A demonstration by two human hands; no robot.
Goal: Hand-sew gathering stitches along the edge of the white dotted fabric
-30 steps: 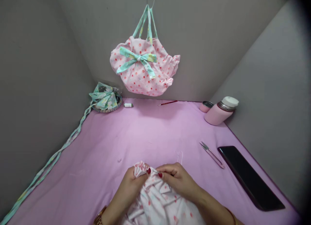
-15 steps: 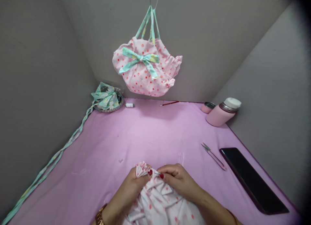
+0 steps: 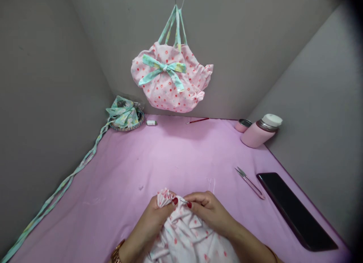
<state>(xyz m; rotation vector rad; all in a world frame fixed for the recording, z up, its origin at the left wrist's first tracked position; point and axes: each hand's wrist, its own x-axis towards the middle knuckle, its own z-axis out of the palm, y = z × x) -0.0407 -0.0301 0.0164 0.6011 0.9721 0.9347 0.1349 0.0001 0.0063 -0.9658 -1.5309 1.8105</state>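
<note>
My left hand [image 3: 161, 209] pinches the gathered, ruffled edge of a white fabric piece [image 3: 185, 232] with red and pink dots. Close to its right, my right hand [image 3: 207, 209] is closed with thumb and forefinger on a sewing needle [image 3: 183, 201], whose thin shaft meets the fabric between the two hands. A white thread [image 3: 214, 185] loops on the cloth just beyond my right hand. The fabric hangs down in folds between my forearms and runs out of the bottom of the view.
Thread snips [image 3: 249, 182] and a black phone [image 3: 296, 210] lie on the right. Behind them stand a pink bottle [image 3: 256, 135] and a small tin [image 3: 242, 125]. A thread spool [image 3: 151, 123], a red pencil [image 3: 197, 120] and a basket [image 3: 127, 129] sit at the back, below a hanging dotted garment [image 3: 170, 92].
Almost nothing differs. My right fingertips and the needle have shifted very slightly to the right, while the left hand keeps its pinch on the fabric.
</note>
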